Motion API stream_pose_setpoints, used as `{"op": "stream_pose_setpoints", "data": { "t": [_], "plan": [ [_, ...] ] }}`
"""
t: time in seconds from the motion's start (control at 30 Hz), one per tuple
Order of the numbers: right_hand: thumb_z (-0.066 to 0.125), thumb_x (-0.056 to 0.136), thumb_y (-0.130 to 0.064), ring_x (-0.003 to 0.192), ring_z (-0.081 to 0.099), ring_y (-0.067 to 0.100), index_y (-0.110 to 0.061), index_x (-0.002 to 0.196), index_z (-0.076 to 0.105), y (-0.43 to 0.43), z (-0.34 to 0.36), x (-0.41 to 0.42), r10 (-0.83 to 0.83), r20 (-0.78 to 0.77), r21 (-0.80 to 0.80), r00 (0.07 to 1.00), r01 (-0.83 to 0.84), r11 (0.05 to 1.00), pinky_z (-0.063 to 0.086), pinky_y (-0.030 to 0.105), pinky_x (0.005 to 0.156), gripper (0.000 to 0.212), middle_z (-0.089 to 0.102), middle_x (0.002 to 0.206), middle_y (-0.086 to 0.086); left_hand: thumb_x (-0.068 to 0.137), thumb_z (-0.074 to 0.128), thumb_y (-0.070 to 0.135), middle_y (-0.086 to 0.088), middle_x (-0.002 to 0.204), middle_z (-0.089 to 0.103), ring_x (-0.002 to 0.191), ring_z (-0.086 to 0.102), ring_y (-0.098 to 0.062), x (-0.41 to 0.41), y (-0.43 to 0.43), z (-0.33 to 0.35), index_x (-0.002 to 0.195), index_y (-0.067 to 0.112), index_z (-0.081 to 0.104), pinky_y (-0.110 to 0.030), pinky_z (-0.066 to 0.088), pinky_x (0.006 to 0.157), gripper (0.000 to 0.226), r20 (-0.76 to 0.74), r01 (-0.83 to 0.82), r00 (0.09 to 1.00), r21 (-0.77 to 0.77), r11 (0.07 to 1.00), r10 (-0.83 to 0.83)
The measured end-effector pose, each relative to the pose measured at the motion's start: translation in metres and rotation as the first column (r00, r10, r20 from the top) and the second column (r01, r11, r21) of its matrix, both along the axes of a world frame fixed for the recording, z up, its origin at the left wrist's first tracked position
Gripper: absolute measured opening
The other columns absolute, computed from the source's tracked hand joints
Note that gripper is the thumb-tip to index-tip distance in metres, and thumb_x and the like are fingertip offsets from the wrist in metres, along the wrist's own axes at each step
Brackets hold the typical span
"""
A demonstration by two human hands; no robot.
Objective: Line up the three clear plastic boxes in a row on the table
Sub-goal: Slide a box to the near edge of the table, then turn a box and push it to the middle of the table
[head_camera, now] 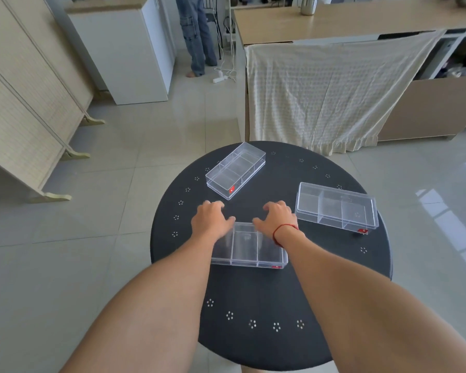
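Clear near box [249, 249] under L hand [209, 220] & R hand [277, 218], both w/ fingers spread, gripping nothing.

Just the one view here, worn on the head, looking forward and steeply down over both forearms onto the round black worktop [253, 292] from close above. Wide-angle, bending the edges, with the left hand [209, 220] and right hand [277, 218] near frame centre and the arms running in from the bottom corners. Beyond the worktop's far rim, facing across tiled floor [145, 130] toward a draped cream cloth [320, 90] and white cabinet [124, 49] further back.
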State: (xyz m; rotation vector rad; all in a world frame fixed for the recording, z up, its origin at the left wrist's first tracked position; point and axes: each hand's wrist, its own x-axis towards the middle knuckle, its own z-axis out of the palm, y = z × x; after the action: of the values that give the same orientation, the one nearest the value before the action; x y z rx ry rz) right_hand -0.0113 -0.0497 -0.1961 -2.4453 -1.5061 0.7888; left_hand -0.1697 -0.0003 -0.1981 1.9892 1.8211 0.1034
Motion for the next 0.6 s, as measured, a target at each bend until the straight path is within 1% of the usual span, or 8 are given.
{"op": "stream_pose_setpoints", "data": {
  "t": [0.13, 0.2, 0.27, 0.33, 0.43, 0.47, 0.53, 0.6],
  "plan": [
    [0.059, 0.088, -0.036, 0.128, 0.047, 0.031, -0.016, 0.139, 0.047, 0.052, 0.015, 0.014, -0.016, -0.033, 0.026, 0.999, 0.017, 1.000, 0.038, 0.043, 0.105, 0.056, 0.045, 0.142, 0.010, 0.086, 0.059, 0.043, -0.007, 0.126, 0.055, 0.116, 0.051, -0.027, 0.018, 0.042, 0.007, 0.125, 0.020, 0.056, -0.036, 0.044, 0.077, 0.046, 0.008, 0.006, 1.000, 0.039, 0.999, -0.006],
    [0.059, 0.088, -0.032, 0.127, 0.048, 0.032, -0.014, 0.138, 0.047, 0.073, 0.013, 0.020, -0.020, -0.062, 0.004, 0.998, 0.021, 1.000, 0.040, 0.044, 0.104, 0.054, 0.044, 0.143, 0.010, 0.088, 0.057, 0.043, -0.009, 0.129, 0.053, 0.118, 0.050, -0.028, 0.025, 0.060, 0.002, 0.130, 0.019, 0.052, -0.038, 0.046, 0.081, 0.049, -0.019, 0.023, 1.000, 0.028, 0.999, -0.022],
    [0.059, 0.089, -0.029, 0.127, 0.048, 0.032, -0.014, 0.138, 0.047, 0.093, 0.008, 0.025, -0.028, -0.089, -0.024, 0.996, 0.026, 0.999, 0.040, 0.045, 0.105, 0.053, 0.042, 0.144, 0.010, 0.090, 0.053, 0.044, -0.010, 0.135, 0.048, 0.122, 0.047, -0.029, 0.032, 0.078, -0.007, 0.138, 0.020, 0.044, -0.042, 0.046, 0.087, 0.054, -0.024, -0.002, 1.000, -0.014, 1.000, 0.001],
    [0.058, 0.089, -0.028, 0.128, 0.047, 0.032, -0.013, 0.139, 0.046, 0.110, -0.001, 0.031, -0.048, -0.116, -0.048, 0.992, 0.043, 0.998, 0.040, 0.045, 0.106, 0.053, 0.041, 0.145, 0.009, 0.092, 0.048, 0.046, -0.012, 0.138, 0.043, 0.124, 0.046, -0.031, 0.041, 0.094, -0.016, 0.143, 0.020, 0.037, -0.044, 0.044, 0.091, 0.058, 0.029, -0.129, 0.991, -0.081, 0.988, 0.131],
    [0.057, 0.090, -0.028, 0.129, 0.047, 0.032, -0.013, 0.141, 0.043, 0.131, -0.014, 0.039, -0.103, -0.162, -0.082, 0.981, 0.091, 0.992, 0.040, 0.046, 0.108, 0.055, 0.040, 0.147, 0.009, 0.088, 0.049, 0.055, -0.015, 0.142, 0.039, 0.125, 0.046, -0.036, 0.050, 0.116, -0.029, 0.144, 0.013, 0.029, -0.048, 0.043, 0.093, 0.073, 0.077, -0.381, 0.912, -0.206, 0.901, 0.403],
    [0.056, 0.091, -0.029, 0.129, 0.046, 0.032, -0.013, 0.141, 0.042, 0.136, -0.017, 0.042, -0.118, -0.167, -0.089, 0.979, 0.104, 0.991, 0.039, 0.046, 0.108, 0.055, 0.039, 0.147, 0.010, 0.088, 0.050, 0.055, -0.016, 0.142, 0.039, 0.125, 0.046, -0.037, 0.051, 0.121, -0.034, 0.143, 0.009, 0.029, -0.048, 0.042, 0.094, 0.075, 0.078, -0.416, 0.892, -0.244, 0.876, 0.445],
    [0.055, 0.092, -0.030, 0.130, 0.045, 0.033, -0.011, 0.142, 0.039, 0.146, -0.022, 0.046, -0.153, -0.174, -0.089, 0.973, 0.139, 0.986, 0.039, 0.046, 0.108, 0.056, 0.037, 0.148, 0.010, 0.091, 0.048, 0.050, -0.018, 0.143, 0.039, 0.126, 0.045, -0.038, 0.049, 0.130, -0.045, 0.144, 0.006, 0.027, -0.049, 0.043, 0.098, 0.072, 0.102, -0.411, 0.883, -0.303, 0.860, 0.458],
    [0.055, 0.092, -0.032, 0.133, 0.042, 0.034, -0.010, 0.144, 0.034, 0.155, -0.023, 0.047, -0.198, -0.197, -0.059, 0.960, 0.190, 0.980, 0.037, 0.047, 0.109, 0.059, 0.032, 0.151, 0.011, 0.096, 0.041, 0.042, -0.019, 0.147, 0.037, 0.130, 0.042, -0.038, 0.049, 0.137, -0.053, 0.150, 0.006, 0.015, -0.051, 0.040, 0.103, 0.070, 0.164, -0.369, 0.879, -0.362, 0.856, 0.448]
  ]
}}
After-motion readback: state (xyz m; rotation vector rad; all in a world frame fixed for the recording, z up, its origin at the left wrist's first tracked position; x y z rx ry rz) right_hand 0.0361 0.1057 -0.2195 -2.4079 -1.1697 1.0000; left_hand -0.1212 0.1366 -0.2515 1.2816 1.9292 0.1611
